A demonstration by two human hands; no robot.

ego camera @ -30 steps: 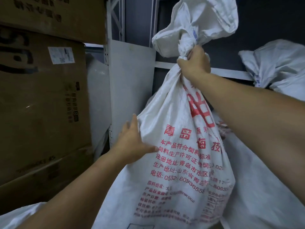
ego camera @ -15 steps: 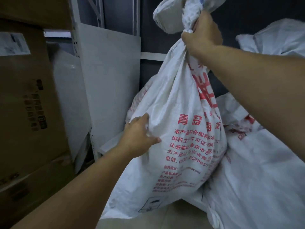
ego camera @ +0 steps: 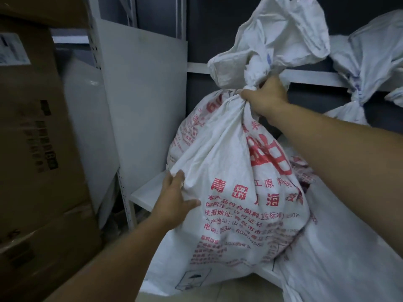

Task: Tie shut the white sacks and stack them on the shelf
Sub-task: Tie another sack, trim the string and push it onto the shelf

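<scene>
white sack (ego camera: 235, 192): full, neck knotted, contents hidden | right hand (ego camera: 265, 98): gripping knotted neck | left hand (ego camera: 174, 202): fingers spread, pressing sack's left side | second tied sack (ego camera: 368, 68): far right

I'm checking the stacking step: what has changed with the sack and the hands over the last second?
The printed sack has come down toward the shelf: its tied neck, above the rear crossbar half a second ago, now sits below it. Unchanged: the right hand grips the neck, the left hand presses the sack's side.
</scene>
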